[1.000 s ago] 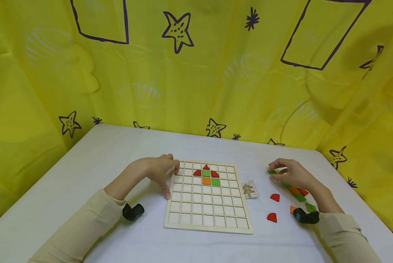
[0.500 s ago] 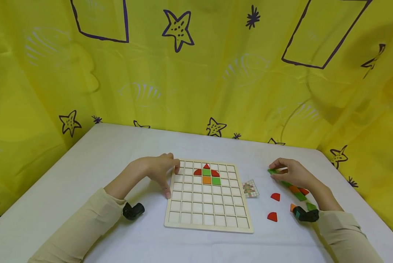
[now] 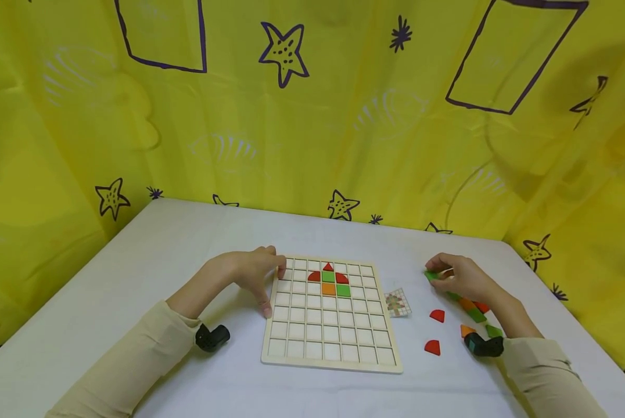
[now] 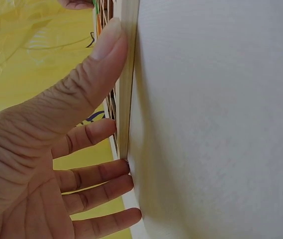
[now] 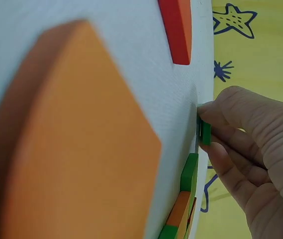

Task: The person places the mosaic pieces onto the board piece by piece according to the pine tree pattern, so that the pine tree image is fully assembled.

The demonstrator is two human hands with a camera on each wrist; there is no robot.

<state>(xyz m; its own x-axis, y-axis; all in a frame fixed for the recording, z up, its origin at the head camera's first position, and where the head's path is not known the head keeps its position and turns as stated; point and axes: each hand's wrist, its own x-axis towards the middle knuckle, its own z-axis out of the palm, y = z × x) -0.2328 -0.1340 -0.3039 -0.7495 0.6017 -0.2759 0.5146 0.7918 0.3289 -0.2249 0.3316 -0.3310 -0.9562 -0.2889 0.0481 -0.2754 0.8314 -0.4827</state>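
My left hand [image 3: 251,274] rests at the left edge of a pale wooden grid board [image 3: 331,363]. Its thumb lies on the rim and its fingers are extended along that side, as the left wrist view shows. On the board sit a red triangle [image 3: 327,267], two red quarter-round tiles, two green squares and an orange square [image 3: 328,288]. Over to the right, my right hand [image 3: 466,277] pinches a green tile [image 5: 206,132] between thumb and fingers, close to the tabletop. Its fingers partly hide the tile, so its full outline cannot be told.
Right of the board lies a small pattern card [image 3: 398,302]. Two red quarter-round tiles [image 3: 437,315] lie loose beyond it. Below the right hand runs a row of green and orange tiles [image 3: 467,305]; an orange tile [image 3: 467,330] and a green tile [image 3: 493,331] lie near the wrist camera.
More of the green tile shows at my right fingertips, which have shifted only slightly. My left hand and the tiles on the board stay put.
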